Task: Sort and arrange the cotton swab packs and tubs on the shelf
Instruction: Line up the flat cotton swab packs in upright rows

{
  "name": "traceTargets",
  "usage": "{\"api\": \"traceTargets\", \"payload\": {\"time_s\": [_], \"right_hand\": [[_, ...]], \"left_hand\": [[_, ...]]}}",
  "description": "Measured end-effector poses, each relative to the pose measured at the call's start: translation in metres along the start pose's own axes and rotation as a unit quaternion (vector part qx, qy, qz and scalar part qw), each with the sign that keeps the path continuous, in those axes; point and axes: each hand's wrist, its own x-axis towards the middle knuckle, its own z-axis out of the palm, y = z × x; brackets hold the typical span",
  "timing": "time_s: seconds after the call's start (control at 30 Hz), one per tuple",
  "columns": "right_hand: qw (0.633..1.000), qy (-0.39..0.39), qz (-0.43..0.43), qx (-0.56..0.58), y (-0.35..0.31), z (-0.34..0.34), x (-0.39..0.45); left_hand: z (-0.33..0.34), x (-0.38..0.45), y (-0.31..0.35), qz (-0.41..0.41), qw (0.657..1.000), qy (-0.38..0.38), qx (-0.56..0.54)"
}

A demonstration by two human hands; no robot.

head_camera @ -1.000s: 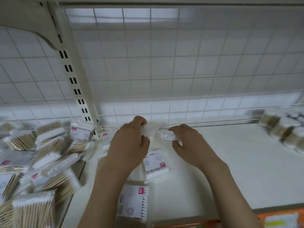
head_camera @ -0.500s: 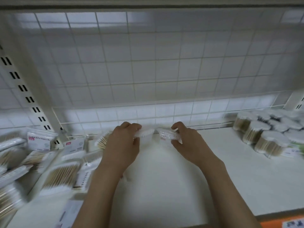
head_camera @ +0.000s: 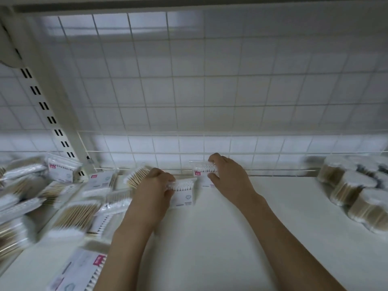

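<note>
My left hand [head_camera: 156,186] grips a flat pack of white cotton swabs [head_camera: 183,194], which stands upright on the white shelf [head_camera: 210,238]. A second swab pack [head_camera: 202,171] stands just to its right, close to the wire back grid, held by my right hand [head_camera: 227,175] with fingers curled over its top. The two packs stand a small gap apart. A jumbled heap of swab packs [head_camera: 69,208], some with wooden sticks, covers the left end. Round swab tubs [head_camera: 352,190] are clustered at the right end.
A slotted upright post [head_camera: 50,114] rises at the left behind the heap. The wire grid [head_camera: 189,91] closes the shelf's back. One pack with a pink label [head_camera: 81,269] lies near the front edge at lower left.
Both hands have moved apart and down; the two packs, held together before, now stand separately on the shelf. The view has shifted slightly.
</note>
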Motion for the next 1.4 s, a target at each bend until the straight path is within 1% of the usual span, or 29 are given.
{"api": "traceTargets", "payload": {"time_s": [0.07, 0.27, 0.47, 0.63, 0.73, 0.83, 0.93, 1.07, 1.17, 1.27, 1.4], "right_hand": [[0.999, 0.004, -0.02, -0.025, 0.0, 0.004, 0.007], [0.998, 0.022, -0.05, -0.034, 0.002, 0.014, 0.022], [0.996, 0.037, -0.061, -0.056, 0.001, 0.023, 0.026], [0.991, 0.093, -0.057, -0.083, -0.005, 0.034, 0.03], [0.983, 0.117, -0.069, -0.128, -0.005, 0.035, 0.034], [0.975, 0.123, -0.085, -0.162, -0.004, 0.034, 0.036], [0.974, 0.133, -0.098, -0.156, -0.001, 0.031, 0.033], [0.971, 0.187, -0.088, -0.124, 0.006, 0.023, 0.022], [0.966, 0.205, -0.09, -0.128, 0.017, 0.015, 0.013], [0.966, 0.208, -0.081, -0.129, 0.028, 0.006, 0.001], [0.967, 0.207, -0.065, -0.134, 0.035, -0.002, -0.017]], "left_hand": [[0.001, -0.002, 0.0, 0.002, 1.0, 0.012, 0.0], [0.01, -0.002, 0.0, 0.021, 0.998, 0.047, 0.024], [0.01, 0.001, 0.002, 0.032, 0.998, 0.04, 0.035], [0.01, 0.002, 0.003, 0.018, 0.998, 0.041, 0.043], [0.008, 0.004, 0.004, 0.011, 0.999, 0.029, 0.039], [0.006, 0.006, 0.004, 0.014, 0.999, 0.015, 0.044], [0.007, 0.009, 0.005, 0.027, 0.997, -0.011, 0.067], [0.012, 0.018, 0.009, 0.038, 0.994, -0.042, 0.095], [0.016, 0.027, 0.012, 0.048, 0.991, -0.058, 0.115], [0.021, 0.039, 0.016, 0.062, 0.986, -0.068, 0.136], [0.028, 0.056, 0.017, 0.059, 0.983, -0.072, 0.156]]}}
